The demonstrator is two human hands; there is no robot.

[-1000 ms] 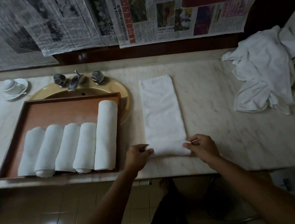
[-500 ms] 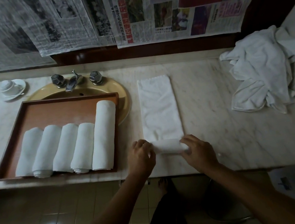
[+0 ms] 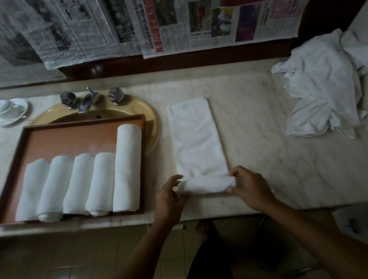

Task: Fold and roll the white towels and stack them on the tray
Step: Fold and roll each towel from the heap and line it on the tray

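A folded white towel (image 3: 196,137) lies as a long strip on the marble counter, its near end rolled into a short cylinder. My left hand (image 3: 169,199) cups the roll's left end with curled fingers. My right hand (image 3: 249,185) grips its right end between fingers and thumb. To the left, a brown wooden tray (image 3: 61,140) holds several rolled white towels (image 3: 92,181) side by side, the rightmost longer than the others. A heap of loose white towels (image 3: 324,84) sits at the counter's far right.
Behind the tray is a tan sink (image 3: 151,123) with a metal tap (image 3: 87,101). A white cup and saucer (image 3: 11,111) stand at the back left. Newspaper sheets (image 3: 180,8) hang on the wall. The counter's front edge runs just below my hands.
The towel's near end went from flat to a roll, and the roll has grown thicker and moved away from me. Both hands moved forward with it.
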